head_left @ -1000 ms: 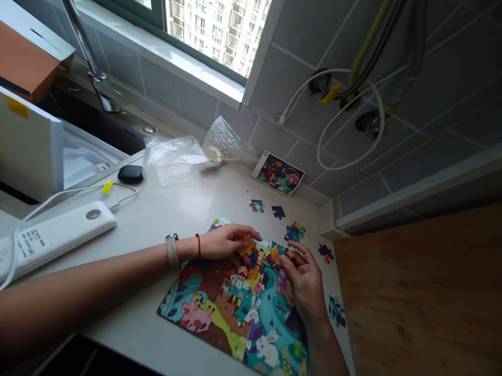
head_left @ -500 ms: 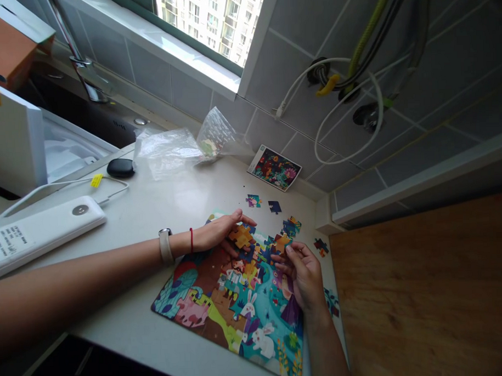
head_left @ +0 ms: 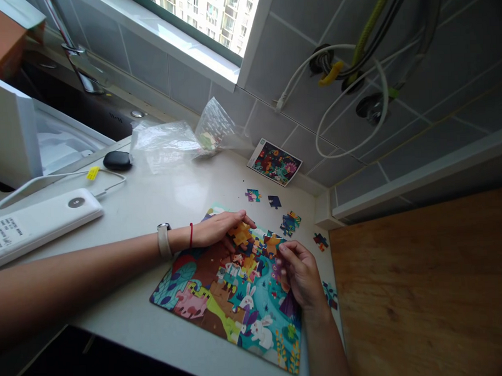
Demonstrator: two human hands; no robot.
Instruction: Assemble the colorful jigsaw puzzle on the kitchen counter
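A colourful jigsaw puzzle (head_left: 221, 290), largely assembled, lies flat on the white counter, with rabbits and a pink pig in its picture. My left hand (head_left: 219, 228) rests over its upper left edge, fingers stretched out and apart, beside an orange patch of pieces. At the upper right of the puzzle, my right hand (head_left: 299, 271) pinches an orange jigsaw piece (head_left: 271, 244) between thumb and fingers. This piece lies against neighbouring pieces; whether it is seated I cannot tell. Loose pieces lie beyond, including a dark blue one (head_left: 274, 201) and a teal joined cluster (head_left: 290, 223).
A picture card (head_left: 275, 162) leans by the tiled wall. Crumpled clear plastic bags (head_left: 167, 144), a black oval object (head_left: 117, 160) and a white power bank (head_left: 46, 222) with a cable stand to the left. A wooden surface (head_left: 423, 291) borders the counter on the right.
My right hand has shifted slightly left with the orange piece, which now sits lower and closer to the surrounding pieces. My left hand stays nearly still. The view has moved a little.
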